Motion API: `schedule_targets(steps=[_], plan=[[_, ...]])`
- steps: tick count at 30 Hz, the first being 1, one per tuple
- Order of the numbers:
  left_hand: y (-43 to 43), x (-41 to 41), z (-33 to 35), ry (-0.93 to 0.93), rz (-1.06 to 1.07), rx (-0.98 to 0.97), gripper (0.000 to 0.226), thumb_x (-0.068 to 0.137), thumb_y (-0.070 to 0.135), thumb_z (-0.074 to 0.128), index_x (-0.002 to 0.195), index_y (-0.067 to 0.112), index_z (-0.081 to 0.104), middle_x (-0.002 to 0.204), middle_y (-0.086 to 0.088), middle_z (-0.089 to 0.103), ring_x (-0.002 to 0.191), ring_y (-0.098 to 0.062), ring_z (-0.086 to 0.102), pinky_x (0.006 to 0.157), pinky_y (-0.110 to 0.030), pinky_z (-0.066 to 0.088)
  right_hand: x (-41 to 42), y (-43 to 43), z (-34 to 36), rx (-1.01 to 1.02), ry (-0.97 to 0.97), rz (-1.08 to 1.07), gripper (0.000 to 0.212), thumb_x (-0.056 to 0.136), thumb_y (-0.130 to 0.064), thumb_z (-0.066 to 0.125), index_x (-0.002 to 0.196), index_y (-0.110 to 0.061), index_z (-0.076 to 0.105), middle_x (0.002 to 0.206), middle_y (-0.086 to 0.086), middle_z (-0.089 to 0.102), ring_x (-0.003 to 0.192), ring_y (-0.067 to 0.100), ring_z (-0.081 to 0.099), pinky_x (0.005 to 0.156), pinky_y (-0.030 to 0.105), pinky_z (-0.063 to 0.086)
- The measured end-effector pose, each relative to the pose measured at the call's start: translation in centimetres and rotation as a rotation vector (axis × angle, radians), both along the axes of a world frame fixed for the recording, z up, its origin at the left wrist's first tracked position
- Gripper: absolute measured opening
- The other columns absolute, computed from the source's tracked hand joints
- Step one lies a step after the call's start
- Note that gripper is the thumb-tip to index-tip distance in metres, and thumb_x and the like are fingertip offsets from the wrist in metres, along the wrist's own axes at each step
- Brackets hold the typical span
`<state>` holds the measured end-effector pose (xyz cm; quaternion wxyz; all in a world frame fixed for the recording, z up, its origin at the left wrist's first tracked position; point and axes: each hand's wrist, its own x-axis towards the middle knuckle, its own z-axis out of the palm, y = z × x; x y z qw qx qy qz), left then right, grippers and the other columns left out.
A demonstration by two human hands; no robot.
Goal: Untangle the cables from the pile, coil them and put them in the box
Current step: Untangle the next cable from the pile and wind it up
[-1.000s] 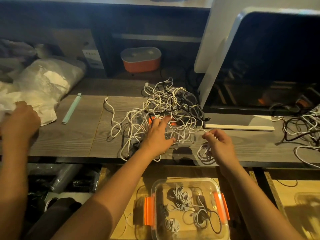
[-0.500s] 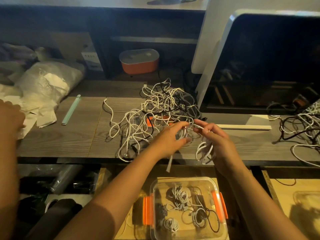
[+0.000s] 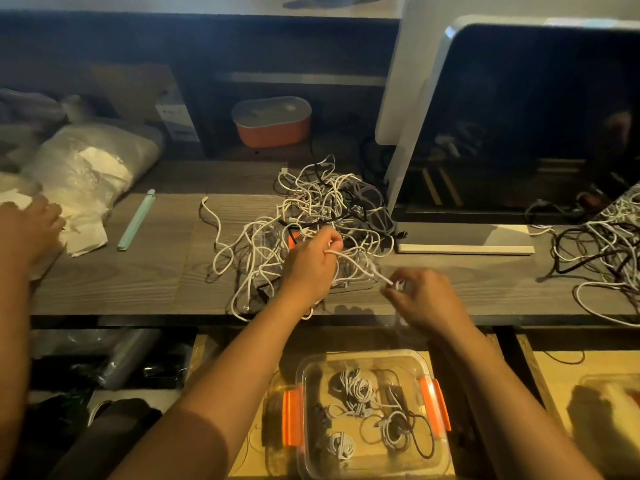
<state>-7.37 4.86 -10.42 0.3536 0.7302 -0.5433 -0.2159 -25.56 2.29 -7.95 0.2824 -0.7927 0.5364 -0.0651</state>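
Hands meet over the near edge of the bench (image 3: 121, 278), and both hold the same white cable (image 3: 360, 265). The left hand (image 3: 311, 261) has its fingers curled round the cable, right at the near side of the pile of cables (image 3: 311, 209). The right hand (image 3: 426, 299) is a little to the right and nearer, and it pinches the end of the cable with its fingertips. The cable runs in a straight line from one hand to the other. The pile is a big messy heap of white, grey and black cords in the middle of the bench. The box (image 3: 304, 375) is see-through with orange clips on its sides, and its top is open. It sits lower down than the bench, on light wood, between the two arms. A few coiled cables (image 3: 353, 389) lie inside it. On the right stands a big dark screen (image 3: 536, 116), with a second heap of cables (image 3: 606, 244) beside its foot. On the left lie a pale green stick (image 3: 136, 220) and a plastic bag (image 3: 90, 168). Another person's hand (image 3: 29, 230) rests on white paper (image 3: 86, 233) there. Far back sits an orange tub (image 3: 272, 124) with a grey lid.
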Motion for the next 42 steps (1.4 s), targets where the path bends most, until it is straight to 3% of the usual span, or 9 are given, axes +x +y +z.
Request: schedule_targets(steps=[5, 9, 14, 21, 25, 30, 34, 38, 42], plan=[[0.0, 1.4, 0.5, 0.163, 0.119, 0.092, 0.012, 0.091, 0.019, 0.058, 0.082, 0.024, 0.062, 0.060, 0.005, 0.049, 0.050, -0.010, 0.042, 0.051, -0.023, 0.033, -2.3, -1.3, -0.8, -0.016, 0.018, -0.212, 0.018, 0.093, -0.033, 0.057, 0.100, -0.018, 0.063, 0.070, -0.006, 0.057, 0.068, 0.012, 0.058, 0.069, 0.037, 0.055], [0.9, -0.7, 1.0, 0.176, 0.055, 0.152, 0.017, 0.087, 0.016, 0.062, 0.075, 0.028, 0.062, 0.060, 0.008, 0.050, 0.054, -0.011, 0.046, 0.056, -0.024, 0.038, -2.9, -2.0, -1.1, 0.004, 0.158, -0.253, 0.044, 0.086, -0.033, 0.065, 0.126, -0.019, 0.052, 0.119, 0.010, 0.056, 0.103, 0.024, 0.056, 0.087, 0.043, 0.052], [0.7, -4.1, 2.1, -0.074, 0.055, 0.197, 0.012, 0.090, 0.022, 0.054, 0.085, 0.032, 0.060, 0.080, 0.006, 0.059, 0.076, -0.020, 0.055, 0.059, -0.028, 0.035, -2.3, -1.6, 0.4, -0.105, 0.461, -0.047, 0.080, 0.085, -0.037, 0.064, 0.149, -0.025, 0.017, 0.156, 0.006, 0.018, 0.145, 0.028, 0.009, 0.114, 0.059, 0.014], [1.0, -5.1, 3.9, -0.070, -0.098, 0.028, 0.017, 0.090, 0.019, 0.052, 0.099, 0.025, 0.064, 0.089, 0.001, 0.066, 0.073, -0.018, 0.054, 0.060, -0.028, 0.038, 0.8, 1.0, -1.4, -0.231, -0.007, -0.041, 0.082, 0.081, -0.025, 0.071, 0.148, -0.026, 0.025, 0.153, 0.002, 0.026, 0.144, 0.024, 0.015, 0.116, 0.050, 0.022], [2.1, -4.7, 4.0, -0.047, -0.200, -0.039, 0.017, 0.087, 0.016, 0.053, 0.096, 0.023, 0.065, 0.074, 0.006, 0.059, 0.068, -0.015, 0.051, 0.057, -0.026, 0.033, 0.9, 0.8, -2.0, -0.261, -0.168, 0.009, 0.048, 0.087, -0.019, 0.063, 0.133, -0.026, 0.050, 0.145, 0.001, 0.042, 0.140, 0.022, 0.028, 0.113, 0.049, 0.025], [2.2, -3.6, 4.2, -0.007, -0.106, 0.057, 0.016, 0.089, 0.023, 0.051, 0.096, 0.029, 0.064, 0.065, 0.006, 0.060, 0.053, -0.009, 0.048, 0.048, -0.023, 0.033, 1.1, 1.4, -0.4, 0.247, -0.702, 0.022, 0.023, 0.090, -0.018, 0.044, 0.094, -0.023, 0.065, 0.098, 0.002, 0.066, 0.097, 0.017, 0.060, 0.088, 0.038, 0.048], [1.8, -3.0, 4.5, 0.094, -0.023, 0.117, 0.015, 0.088, 0.023, 0.052, 0.082, 0.031, 0.063, 0.072, 0.004, 0.065, 0.059, -0.014, 0.054, 0.055, -0.027, 0.044, 1.1, 2.1, -0.2, 0.367, -0.667, 0.168, 0.029, 0.074, -0.034, 0.052, 0.097, -0.025, 0.068, 0.102, -0.002, 0.067, 0.098, 0.008, 0.060, 0.086, 0.022, 0.048], [1.3, -3.0, 4.8, 0.212, 0.003, 0.115, 0.017, 0.086, 0.024, 0.055, 0.074, 0.033, 0.064, 0.079, 0.003, 0.068, 0.073, -0.019, 0.062, 0.065, -0.034, 0.052, 1.9, 2.6, -0.7, 0.312, -0.618, 0.175, 0.016, 0.085, -0.017, 0.065, 0.099, -0.025, 0.068, 0.112, -0.005, 0.062, 0.102, -0.001, 0.054, 0.087, 0.020, 0.042], [1.1, -2.8, 5.0, 0.387, -0.067, 0.149, 0.024, 0.095, 0.017, 0.046, 0.084, 0.024, 0.066, 0.084, 0.000, 0.063, 0.079, -0.017, 0.056, 0.071, -0.032, 0.046, 2.2, 2.7, -1.3, 0.246, -0.661, 0.035, 0.026, 0.093, -0.031, 0.052, 0.085, -0.012, 0.067, 0.090, 0.006, 0.064, 0.087, 0.014, 0.060, 0.080, 0.029, 0.047]])
